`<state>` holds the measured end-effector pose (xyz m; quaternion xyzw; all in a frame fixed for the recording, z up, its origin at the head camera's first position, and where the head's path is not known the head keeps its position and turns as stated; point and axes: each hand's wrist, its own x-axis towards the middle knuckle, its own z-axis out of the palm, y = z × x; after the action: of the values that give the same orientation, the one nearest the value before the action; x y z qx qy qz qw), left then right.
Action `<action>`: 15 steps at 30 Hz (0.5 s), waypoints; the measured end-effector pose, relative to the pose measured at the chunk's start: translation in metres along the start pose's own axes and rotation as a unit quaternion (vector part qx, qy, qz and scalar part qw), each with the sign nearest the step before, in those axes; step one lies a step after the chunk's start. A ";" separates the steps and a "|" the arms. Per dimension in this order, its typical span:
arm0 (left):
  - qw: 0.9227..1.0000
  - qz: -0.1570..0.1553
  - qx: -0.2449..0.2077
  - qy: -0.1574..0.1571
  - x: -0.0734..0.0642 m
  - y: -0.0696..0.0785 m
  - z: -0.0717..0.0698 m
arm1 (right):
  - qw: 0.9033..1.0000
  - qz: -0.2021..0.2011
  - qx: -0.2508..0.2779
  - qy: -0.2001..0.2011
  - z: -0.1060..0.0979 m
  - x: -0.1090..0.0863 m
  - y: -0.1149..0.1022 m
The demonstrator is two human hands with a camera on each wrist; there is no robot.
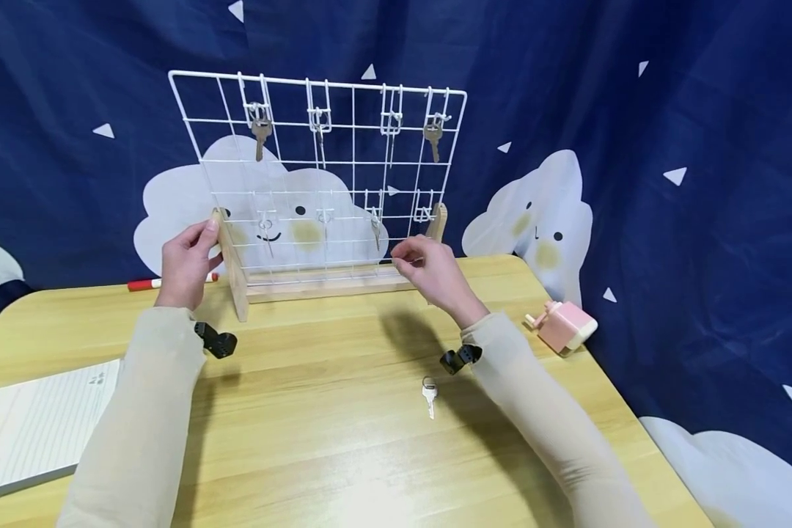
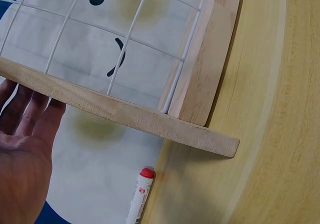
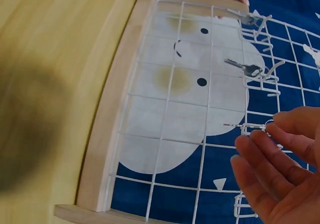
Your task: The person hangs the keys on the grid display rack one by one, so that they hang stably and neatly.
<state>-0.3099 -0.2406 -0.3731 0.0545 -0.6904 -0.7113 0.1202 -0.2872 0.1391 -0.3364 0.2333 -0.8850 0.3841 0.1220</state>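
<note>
My left hand (image 1: 186,262) grips the wooden side post (image 1: 232,271) of a white wire grid rack (image 1: 353,161), thumb in front and fingers (image 2: 47,124) behind. At the rack's lower right, my right hand (image 1: 433,273) is held with loosely bent fingers, tips just right of a hanging key (image 1: 376,229). In the right wrist view its fingertips overlap the ring of that key (image 3: 245,126). More keys hang on hooks along the upper row, such as a brass-toned key (image 1: 260,136) and another key (image 1: 433,138). A silver key (image 1: 430,400) with a ring lies on the table below my right wrist.
A lined notebook (image 1: 46,418) lies at the table's left. A red-capped marker (image 1: 147,284) rests behind the left post. Toward the right edge stands a pink pencil sharpener (image 1: 564,325). A dark blue curtain (image 1: 501,66) with cloud prints hangs behind the table (image 1: 303,381).
</note>
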 end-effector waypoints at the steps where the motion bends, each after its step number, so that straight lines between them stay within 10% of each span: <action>1: 1.000 0.003 0.002 0.001 0.000 0.000 0.000 | 1.000 0.000 -0.003 -0.006 -0.001 -0.003 0.001; 15: 1.000 0.010 -0.011 0.002 0.001 -0.002 -0.001 | 0.993 0.030 -0.050 -0.100 -0.012 -0.053 0.020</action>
<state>-0.3112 -0.2423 -0.3750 0.0478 -0.6829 -0.7175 0.1289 -0.2507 0.1766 -0.3615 0.2379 -0.9174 0.3173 0.0330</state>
